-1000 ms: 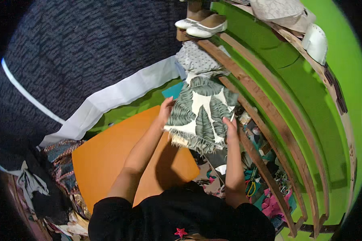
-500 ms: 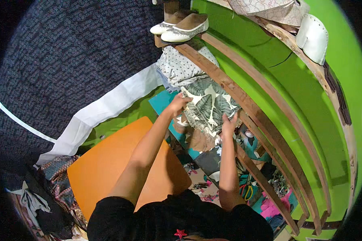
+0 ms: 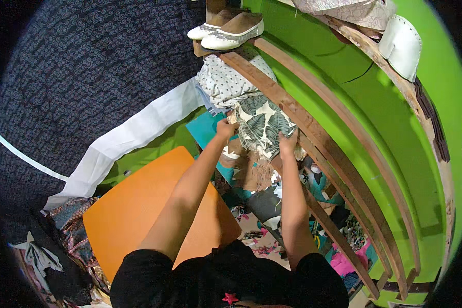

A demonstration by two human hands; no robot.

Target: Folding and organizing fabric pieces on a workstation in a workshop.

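Note:
Between my two hands is a cream cloth with dark green leaf print [image 3: 264, 123], its lower edge frayed. My left hand [image 3: 226, 128] is closed on its left edge; my right hand [image 3: 288, 142] grips its lower right corner. Just beyond lies a bundle of white cloth with dark dots [image 3: 231, 79], partly tucked under a wooden rail. Brown scraps [image 3: 254, 174] show below the leaf cloth, over a teal surface [image 3: 204, 128].
Wooden rails [image 3: 339, 138] curve along the green wall to my right. White flat shoes [image 3: 231, 37] stand on the rail's far end. An orange board [image 3: 154, 210] lies left under my left arm. A dark patterned curtain [image 3: 102, 77] hangs on the left. Scraps litter the lower right.
Both hands have carried the leaf-print cloth slightly farther away, toward the dotted bundle. The cloth appears more bunched, and more brown scraps show beneath it.

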